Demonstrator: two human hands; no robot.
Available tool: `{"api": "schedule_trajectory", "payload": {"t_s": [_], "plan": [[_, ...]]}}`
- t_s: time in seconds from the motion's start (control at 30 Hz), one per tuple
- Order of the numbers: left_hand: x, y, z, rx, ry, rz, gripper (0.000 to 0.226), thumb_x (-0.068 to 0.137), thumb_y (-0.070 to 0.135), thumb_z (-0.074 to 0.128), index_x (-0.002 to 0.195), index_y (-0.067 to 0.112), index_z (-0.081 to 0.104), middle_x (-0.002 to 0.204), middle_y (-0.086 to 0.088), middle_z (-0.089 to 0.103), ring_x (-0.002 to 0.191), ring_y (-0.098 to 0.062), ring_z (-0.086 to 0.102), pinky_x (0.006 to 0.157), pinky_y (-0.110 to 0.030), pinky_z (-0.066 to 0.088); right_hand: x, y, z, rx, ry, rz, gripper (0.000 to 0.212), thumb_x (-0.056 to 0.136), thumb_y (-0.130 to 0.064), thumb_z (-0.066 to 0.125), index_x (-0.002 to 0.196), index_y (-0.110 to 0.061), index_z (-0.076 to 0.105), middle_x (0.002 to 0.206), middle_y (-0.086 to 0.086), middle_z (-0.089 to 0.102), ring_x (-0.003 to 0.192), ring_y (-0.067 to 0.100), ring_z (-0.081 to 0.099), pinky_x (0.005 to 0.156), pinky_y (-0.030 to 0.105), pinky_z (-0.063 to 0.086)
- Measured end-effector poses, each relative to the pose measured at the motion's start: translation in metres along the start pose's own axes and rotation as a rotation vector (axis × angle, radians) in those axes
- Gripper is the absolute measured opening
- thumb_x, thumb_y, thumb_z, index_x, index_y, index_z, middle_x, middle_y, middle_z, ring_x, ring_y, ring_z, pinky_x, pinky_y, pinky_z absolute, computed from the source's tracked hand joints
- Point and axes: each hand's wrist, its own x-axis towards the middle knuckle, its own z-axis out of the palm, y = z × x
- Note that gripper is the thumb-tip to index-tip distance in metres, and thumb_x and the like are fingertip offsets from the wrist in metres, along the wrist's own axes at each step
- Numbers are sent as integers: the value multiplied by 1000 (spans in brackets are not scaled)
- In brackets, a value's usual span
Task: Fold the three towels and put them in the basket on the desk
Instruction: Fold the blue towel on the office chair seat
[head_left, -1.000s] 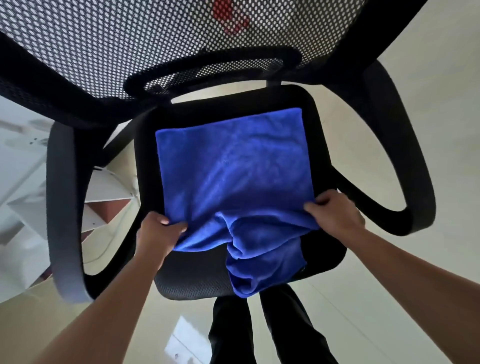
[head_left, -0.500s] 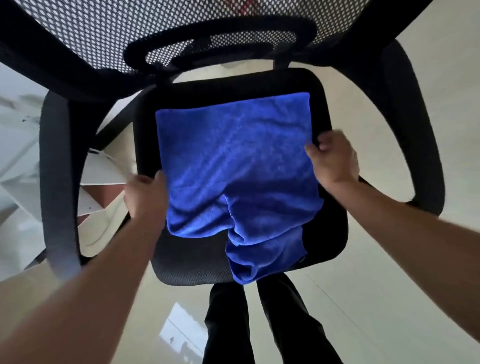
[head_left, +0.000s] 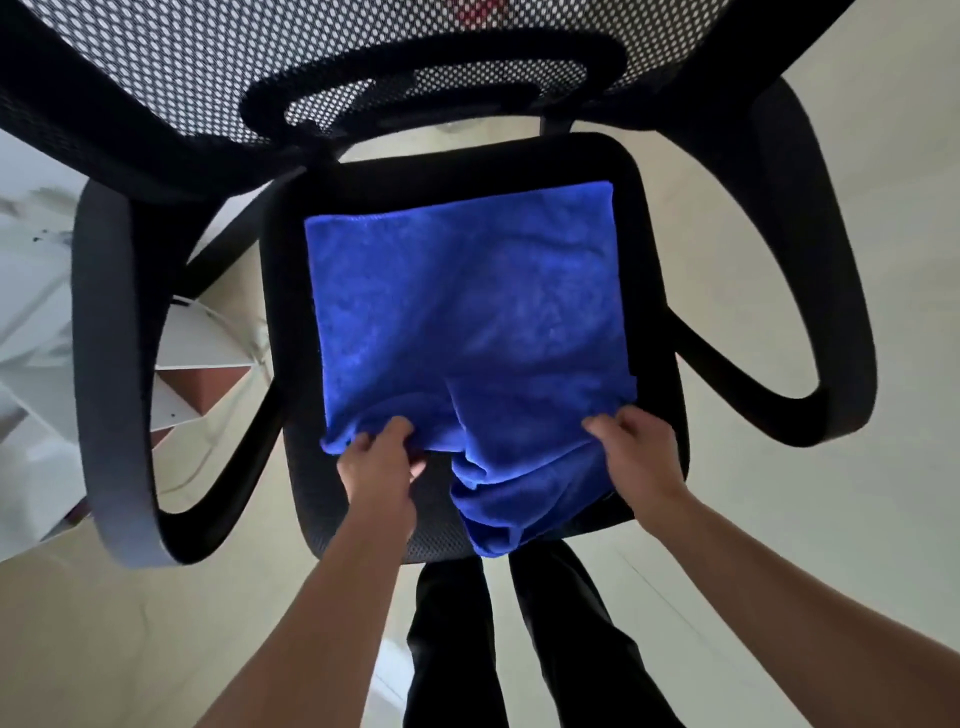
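From my feed I'm looking straight down onto a black office chair, and the blue towel (head_left: 467, 322) lies spread over its seat (head_left: 654, 270), covering most of the cushion with a dark border of seat showing on the far side and along both edges. The towel's far part lies flat and fairly smooth; its near part is bunched, and a rumpled fold of it hangs over the front edge of the seat, right of centre. My left hand (head_left: 382, 462) is at the towel's near left corner, fingers curled and pinching the cloth's edge, with the mesh of the seat showing just beside it. My right hand (head_left: 636, 452) is at the near right edge, fingers closed down on the gathered fabric there; I read it as gripping the towel, though the fingertips are partly buried in the folds. Both forearms reach in from the bottom of the view. The mesh backrest (head_left: 260, 62) fills the top, and the looped armrests (head_left: 111, 364) stand out on either side, clear of the towel. Below the seat's front edge I see dark trouser legs (head_left: 519, 649) over a pale floor (head_left: 805, 519). Some white furniture shows at far left, too blurred to identify.
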Motion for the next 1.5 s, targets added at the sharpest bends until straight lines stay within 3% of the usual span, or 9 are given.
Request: {"api": "schedule_trajectory", "payload": {"t_s": [0.27, 0.47, 0.63, 0.8, 0.97, 1.07, 1.2, 1.4, 1.5], "plan": [[27, 96, 10, 108, -8, 249, 20, 83, 19, 69, 72, 17, 53, 70, -2, 54, 62, -19, 49, 44, -20, 43, 47, -71, -21, 112, 190, -139, 30, 89, -27, 65, 72, -3, 57, 60, 2, 50, 53, 13, 43, 47, 16, 34], [33, 78, 4, 155, -8, 151, 37, 79, 47, 72, 85, 14, 57, 68, -6, 58, 49, -16, 54, 46, -23, 40, 63, -49, -28, 78, 171, -22, 33, 82, -50, 70, 79, -18, 63, 73, -3, 63, 75, 19, 60, 71, 32, 48], [-6, -8, 8, 266, -183, -101, 35, 76, 37, 78, 92, 13, 59, 73, -10, 66, 59, -20, 62, 54, -27, 44, 28, 4, -37, 74, 10, 126, 31, 81, -33, 77, 95, -6, 71, 80, 6, 68, 71, 19, 61, 66, 33, 48], [-7, -8, 22, 128, -142, 22, 22, 83, 4, 65, 66, 9, 52, 62, -7, 55, 55, -18, 52, 52, -25, 45, 9, 22, -41, 16, -305, 333, 19, 79, -15, 76, 94, -11, 66, 84, 3, 69, 79, 18, 64, 64, 29, 50], [-8, 12, 8, -59, -197, 34, 26, 73, 0, 48, 58, 18, 36, 54, 0, 31, 49, -15, 29, 50, -27, 28, 7, 14, -46, -514, -493, 119, 16, 49, -28, 69, 53, -18, 57, 51, -5, 51, 55, 15, 48, 54, 29, 39], [-5, 15, 2, -242, -307, -108, 25, 74, 8, 44, 57, 21, 30, 56, 3, 34, 53, -16, 38, 56, -25, 35, 8, -3, -31, -319, -406, -22, 19, 68, -28, 79, 72, -12, 70, 63, 3, 65, 63, 13, 59, 60, 27, 47], [3, 15, 3, -485, -370, -288, 15, 81, 22, 52, 67, 16, 50, 69, -1, 50, 70, -20, 51, 79, -31, 45, 14, -15, -13, -27, -382, 107, 16, 77, -14, 77, 77, -1, 69, 68, 5, 66, 69, 16, 61, 67, 31, 50], [-12, 25, 14, -141, -616, -285, 30, 84, 10, 60, 114, 10, 66, 113, -8, 70, 102, -25, 67, 91, -39, 51, 14, -3, -33, 174, -458, 271, 14, 86, -19, 71, 89, -7, 65, 79, 13, 62, 68, 21, 58, 59, 30, 44], [-8, 35, 19, 101, -515, -132, 34, 80, 9, 70, 113, 6, 66, 106, -9, 73, 99, -26, 69, 90, -40, 53, 11, 2, -48, 216, -394, 254, 19, 91, -25, 66, 88, -6, 64, 73, 8, 65, 57, 15, 61, 48, 22, 44]]}}
